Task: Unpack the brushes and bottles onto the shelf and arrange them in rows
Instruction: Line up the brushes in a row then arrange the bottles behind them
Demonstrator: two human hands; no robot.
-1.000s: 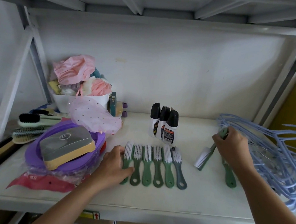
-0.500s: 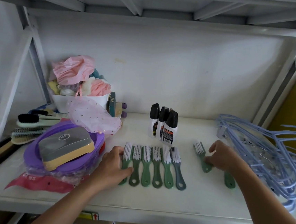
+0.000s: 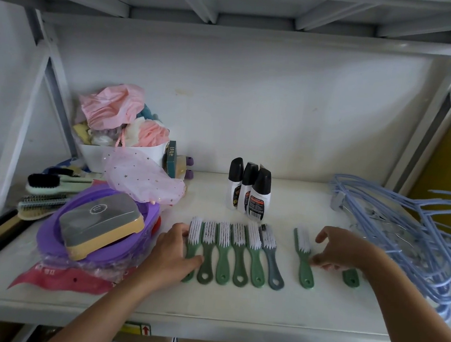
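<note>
The loose brush [image 3: 303, 257] lies near the shelf's [image 3: 233, 309] front edge, right of the row [image 3: 234, 251]; stiff, light plastic, best pinched at its handle. Right hand [image 3: 340, 251] open, fingertips touching it; left hand [image 3: 174, 251] rests flat, steadying the row's end

No wording is legible anywhere. The bottles [image 3: 248, 189] carry printed labels and a barcode, too small to make out. A sticker [image 3: 145, 330] below the shelf edge shows a red arrow.
</note>
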